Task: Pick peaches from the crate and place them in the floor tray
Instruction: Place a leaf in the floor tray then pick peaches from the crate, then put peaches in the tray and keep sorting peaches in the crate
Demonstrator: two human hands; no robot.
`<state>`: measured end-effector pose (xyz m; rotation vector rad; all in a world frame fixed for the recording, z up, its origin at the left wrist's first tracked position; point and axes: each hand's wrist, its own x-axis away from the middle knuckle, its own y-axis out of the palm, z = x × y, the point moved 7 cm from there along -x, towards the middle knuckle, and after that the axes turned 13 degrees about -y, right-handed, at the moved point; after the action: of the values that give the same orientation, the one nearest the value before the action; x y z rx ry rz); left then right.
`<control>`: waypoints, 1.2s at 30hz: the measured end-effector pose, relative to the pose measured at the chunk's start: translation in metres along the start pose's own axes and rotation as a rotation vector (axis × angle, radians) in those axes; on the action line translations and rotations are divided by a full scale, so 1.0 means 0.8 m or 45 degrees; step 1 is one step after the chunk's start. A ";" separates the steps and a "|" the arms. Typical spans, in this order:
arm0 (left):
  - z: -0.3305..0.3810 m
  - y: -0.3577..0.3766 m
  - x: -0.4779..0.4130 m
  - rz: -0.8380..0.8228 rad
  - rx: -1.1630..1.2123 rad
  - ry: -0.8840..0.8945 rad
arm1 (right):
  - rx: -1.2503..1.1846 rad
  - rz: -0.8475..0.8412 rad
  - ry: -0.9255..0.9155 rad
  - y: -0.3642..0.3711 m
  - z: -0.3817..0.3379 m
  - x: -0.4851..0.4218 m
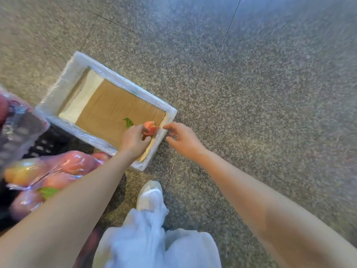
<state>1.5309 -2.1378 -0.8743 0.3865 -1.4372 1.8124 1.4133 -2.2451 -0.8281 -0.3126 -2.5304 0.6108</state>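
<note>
While the left arm stretches forward and down across the near side of the tray (169, 111), the left hand (135, 139) curls its fingers and thumb round a peach (151, 128) and holds it low inside the tray's near right corner, just beside the white rim. Whether the fruit already touches the cardboard (116, 109) lining the bottom cannot be told. A green leaf (128, 122) lies on that cardboard just left of the hand. The right arm is extended alongside, and the right hand (183, 140) hangs outside the tray's right wall, above the speckled floor (251, 93); its fingers are loosely bent and spread, gripping nothing, the forefinger pointing toward the peach. At the left edge more peaches (67, 165) lie blurred under clear plastic film, with the black crate (46, 144) behind them. A white shoe (149, 194) stands below the tray.
</note>
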 end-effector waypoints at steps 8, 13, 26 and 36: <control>0.073 -0.237 0.276 0.229 0.174 0.135 | -0.120 0.126 -0.141 -0.132 -0.261 0.174; 0.092 -0.406 0.475 0.574 0.197 0.422 | -0.019 0.129 -0.352 -0.185 -0.444 0.267; -0.058 -0.634 0.756 1.163 -0.153 0.283 | 0.317 -0.102 -1.004 -0.092 -0.819 0.392; -0.200 -0.639 0.792 0.467 -0.012 0.156 | 0.792 -0.238 -0.984 0.033 -0.888 0.414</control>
<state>1.5229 -1.7178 -0.1587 0.0025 -1.5020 2.0756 1.5149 -1.8566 -0.1543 0.4682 -2.8044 1.6227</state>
